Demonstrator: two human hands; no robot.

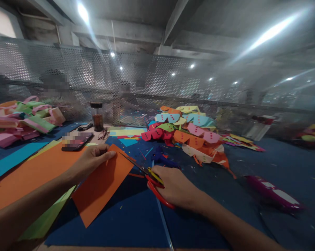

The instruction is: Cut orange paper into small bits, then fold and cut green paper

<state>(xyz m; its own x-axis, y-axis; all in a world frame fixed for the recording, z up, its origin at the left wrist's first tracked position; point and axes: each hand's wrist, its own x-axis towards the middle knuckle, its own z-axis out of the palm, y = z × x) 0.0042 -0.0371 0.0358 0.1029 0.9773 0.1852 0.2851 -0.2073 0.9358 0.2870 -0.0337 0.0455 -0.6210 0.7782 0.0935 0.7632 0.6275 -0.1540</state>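
An orange paper piece (102, 188) is pinched at its upper corner between the thumb and fingers of my left hand (91, 158), tilted above the blue table surface (136, 223). My right hand (177, 186) is closed round the handles of scissors (159, 195) with red and yellow grips. Their blades point up and left and lie along the paper's upper right edge, close to my left thumb. A larger orange sheet (42, 170) lies under my left forearm, with a yellow-green sheet (51, 212) partly beneath it.
Colourful paper masks (191, 139) are heaped beyond my right hand. Folded pink and green paper (37, 122) is piled at the far left. A phone (77, 142) and a jar (97, 116) stand behind my left hand. A purple object (275, 193) lies at right.
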